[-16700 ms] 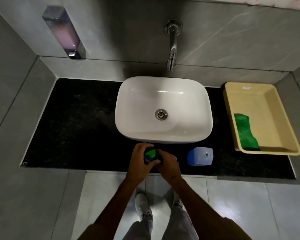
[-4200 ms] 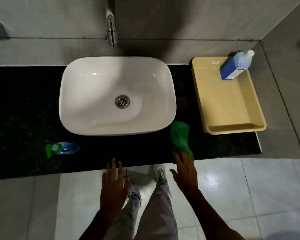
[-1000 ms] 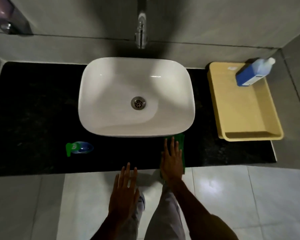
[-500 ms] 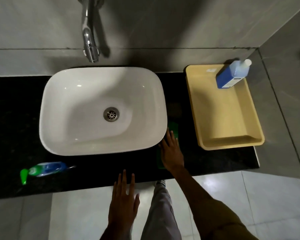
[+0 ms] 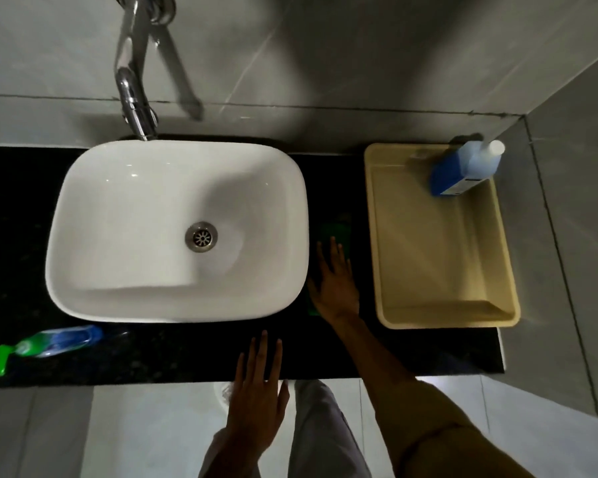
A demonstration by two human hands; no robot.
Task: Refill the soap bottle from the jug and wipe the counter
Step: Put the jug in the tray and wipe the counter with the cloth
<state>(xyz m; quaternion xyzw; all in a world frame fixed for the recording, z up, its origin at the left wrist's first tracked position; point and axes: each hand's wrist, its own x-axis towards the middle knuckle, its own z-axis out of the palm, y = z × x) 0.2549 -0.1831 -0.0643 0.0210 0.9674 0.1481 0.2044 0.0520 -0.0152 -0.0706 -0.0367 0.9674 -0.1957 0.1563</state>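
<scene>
Two hands are in view. The right hand lies flat on the green cloth, fingers spread wide and pointing toward the wall, pressing the cloth onto the table rather than gripping it. The cloth sits in the narrow strip just right of the sink, between the sink and the tray; most of it is hidden under the palm. The left hand hovers at the table's front edge, below the sink's right corner, fingers extended and holding nothing.

Status, judged from the layout:
- Refill: appears complete. The soap bottle lies on its side at the sink's front left, green cap on. The jug stands capped in the tray's far corner, well right of the sink.
- Wipe: in progress. The cloth is working the strip right of the sink.
- Remaining: probably the table surface in front and left of the sink, then return of the cloth. Whether the surface is wet or soiled cannot be told; it is too dark.
</scene>
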